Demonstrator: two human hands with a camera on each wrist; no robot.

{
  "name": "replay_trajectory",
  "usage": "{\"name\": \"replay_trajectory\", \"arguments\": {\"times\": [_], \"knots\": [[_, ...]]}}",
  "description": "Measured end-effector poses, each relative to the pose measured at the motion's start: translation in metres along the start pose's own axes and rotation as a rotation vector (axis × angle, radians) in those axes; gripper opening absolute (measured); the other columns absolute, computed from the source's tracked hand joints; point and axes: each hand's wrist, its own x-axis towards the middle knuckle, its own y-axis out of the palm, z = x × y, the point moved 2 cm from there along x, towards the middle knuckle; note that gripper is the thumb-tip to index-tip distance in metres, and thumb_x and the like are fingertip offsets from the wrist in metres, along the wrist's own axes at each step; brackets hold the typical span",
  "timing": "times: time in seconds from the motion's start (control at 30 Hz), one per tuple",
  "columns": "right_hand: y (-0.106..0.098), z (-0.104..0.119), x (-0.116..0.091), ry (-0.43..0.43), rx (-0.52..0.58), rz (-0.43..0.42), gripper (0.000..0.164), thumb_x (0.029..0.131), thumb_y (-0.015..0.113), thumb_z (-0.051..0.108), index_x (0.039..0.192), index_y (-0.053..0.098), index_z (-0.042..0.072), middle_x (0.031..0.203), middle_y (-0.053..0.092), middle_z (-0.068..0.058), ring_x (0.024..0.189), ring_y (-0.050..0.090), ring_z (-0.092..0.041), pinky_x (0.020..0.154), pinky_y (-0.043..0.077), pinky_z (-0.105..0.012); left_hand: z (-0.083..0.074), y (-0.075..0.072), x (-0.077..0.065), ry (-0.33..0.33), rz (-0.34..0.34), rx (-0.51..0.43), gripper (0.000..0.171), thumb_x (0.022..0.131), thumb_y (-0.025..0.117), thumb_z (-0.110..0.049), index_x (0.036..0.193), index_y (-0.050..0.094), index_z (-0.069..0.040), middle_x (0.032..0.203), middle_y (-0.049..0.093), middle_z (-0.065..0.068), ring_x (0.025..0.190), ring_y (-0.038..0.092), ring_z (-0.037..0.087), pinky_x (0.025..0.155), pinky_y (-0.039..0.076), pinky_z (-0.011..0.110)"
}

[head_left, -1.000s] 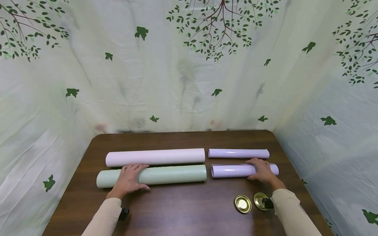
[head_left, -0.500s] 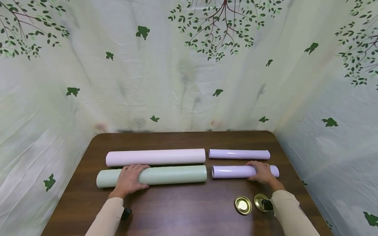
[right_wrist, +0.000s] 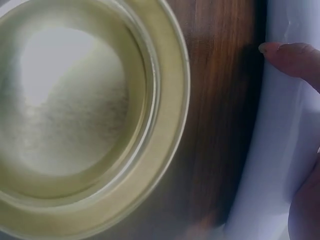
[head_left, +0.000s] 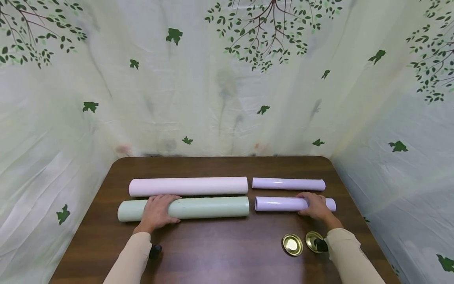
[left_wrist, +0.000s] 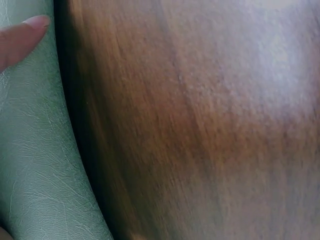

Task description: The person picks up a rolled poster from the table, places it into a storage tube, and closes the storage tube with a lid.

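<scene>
My left hand [head_left: 158, 211] grips a pale green roll [head_left: 213, 207] of leathery sheet, fingers over its top and thumb along the near side. In the left wrist view the thumb [left_wrist: 25, 40] lies on the roll's creased surface. On the right, my right hand [head_left: 317, 207] holds a glossy lilac roll [head_left: 278, 204] near its right end. Its thumb [right_wrist: 292, 57] touches the roll's near side in the right wrist view. Behind the green roll lies a pale pink roll [head_left: 188, 186], and behind the held lilac one a thinner lilac roll [head_left: 287, 184].
Two round gold-coloured metal lids, a left one [head_left: 292, 244] and a right one [head_left: 313, 241], lie near my right wrist. The right one is partly hidden by the wrist camera. Leaf-printed cloth [head_left: 227, 98] hangs around the brown wooden table [head_left: 220, 256].
The head view has shifted slightly. Both hands stay on the same rolls, and the rolls and lids keep their places on the table.
</scene>
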Motion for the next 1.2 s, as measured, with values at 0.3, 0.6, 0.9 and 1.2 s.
{"name": "replay_trajectory", "arguments": {"times": [0.3,0.6,0.9,1.2], "knots": [[-0.015,0.006,-0.004,0.000,-0.019,-0.019,0.049,0.062,0.086,0.017,0.106,0.068,0.006,0.105,0.069,-0.013,0.097,0.062,-0.034,0.080,0.030,-0.054,0.001,0.001,0.003,-0.007,0.015,-0.034,0.072,0.057,0.090,-0.042,0.121,0.064,-0.021,0.120,0.065,0.002,0.112,0.055,0.031,0.093,0.034,0.052],[-0.037,0.016,-0.007,-0.035,-0.046,-0.045,0.047,0.063,0.086,0.017,0.105,0.068,0.006,0.104,0.070,-0.013,0.096,0.062,-0.035,0.080,0.029,-0.053,0.000,-0.001,0.003,-0.001,0.030,-0.035,0.073,0.058,0.090,-0.039,0.123,0.064,-0.019,0.119,0.066,0.003,0.111,0.057,0.032,0.095,0.035,0.053],[-0.055,0.028,-0.009,-0.044,-0.042,-0.060,0.049,0.065,0.085,0.014,0.109,0.067,0.002,0.109,0.068,-0.017,0.099,0.061,-0.038,0.082,0.028,-0.054,0.001,-0.002,0.007,0.025,0.068,-0.030,0.074,0.059,0.090,-0.039,0.124,0.065,-0.015,0.119,0.066,0.005,0.110,0.058,0.033,0.092,0.036,0.055],[-0.067,0.034,-0.008,-0.047,-0.057,-0.081,0.048,0.065,0.085,0.012,0.109,0.068,0.004,0.108,0.069,-0.017,0.100,0.061,-0.038,0.082,0.027,-0.055,-0.005,-0.007,0.005,0.061,0.044,-0.017,0.074,0.057,0.091,-0.036,0.124,0.066,-0.014,0.117,0.067,0.004,0.109,0.060,0.031,0.091,0.035,0.055]]}}
